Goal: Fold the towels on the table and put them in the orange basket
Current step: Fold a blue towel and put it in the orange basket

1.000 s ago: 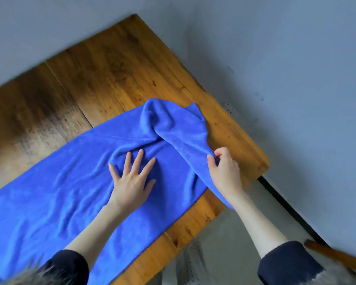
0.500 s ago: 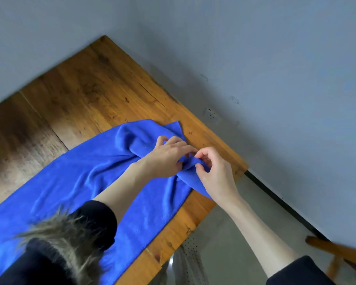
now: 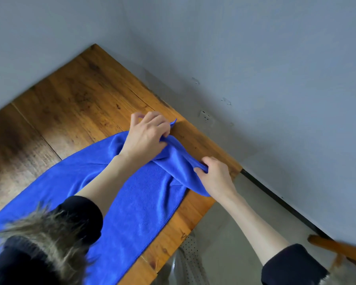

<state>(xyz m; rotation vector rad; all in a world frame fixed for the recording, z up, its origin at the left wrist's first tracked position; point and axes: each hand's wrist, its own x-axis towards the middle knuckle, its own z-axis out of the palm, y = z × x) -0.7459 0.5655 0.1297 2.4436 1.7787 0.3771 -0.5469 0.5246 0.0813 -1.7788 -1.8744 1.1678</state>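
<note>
A long blue towel (image 3: 136, 204) lies across the wooden table (image 3: 76, 95), running from the lower left to the table's right end. My left hand (image 3: 147, 134) pinches the towel's far corner near the back edge, and a small blue tip sticks out past its fingers. My right hand (image 3: 215, 177) grips the near corner at the table's right edge. The short end of the towel is bunched and stretched between the two hands. No orange basket is in view.
A grey wall (image 3: 255, 58) runs close behind and to the right of the table. Below the table's right corner is pale floor (image 3: 220, 233), with a wooden chair part (image 3: 337, 248) at the lower right and a perforated grey panel (image 3: 186, 262) under the table edge.
My left hand left the flat middle of the towel, met the right hand at the towel's end, then slid away to the far corner. The end now stretches between both hands.
</note>
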